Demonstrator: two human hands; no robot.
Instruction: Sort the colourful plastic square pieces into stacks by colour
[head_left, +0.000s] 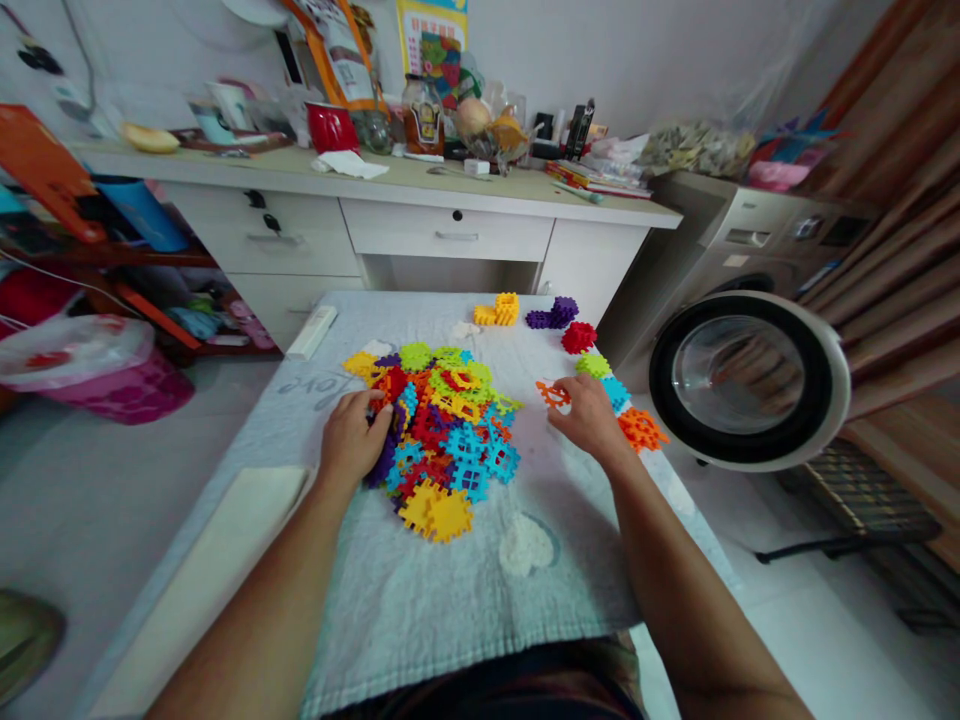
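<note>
A heap of colourful plastic interlocking gear-shaped pieces (450, 430) lies on the cloth-covered table. My left hand (352, 437) rests at the heap's left edge, touching purple and red pieces, its thumb and index finger slightly apart. Away from the heap, my right hand (589, 412) pinches an orange interlocking piece (552, 394) low over the cloth. Beyond and beside that hand, sorted by colour, are yellow pieces (498, 310), purple pieces (553, 313), red pieces (579, 337), lime green pieces (593, 365), blue pieces (616, 394) and orange pieces (643, 429).
A white box (313, 332) lies at the table's far left corner. Behind stands a white counter (450, 227) crowded with jars, a red cup (331, 128) and books. To the right is a washing machine with its round door (750, 378) swung out. A pink bin (127, 390) stands left.
</note>
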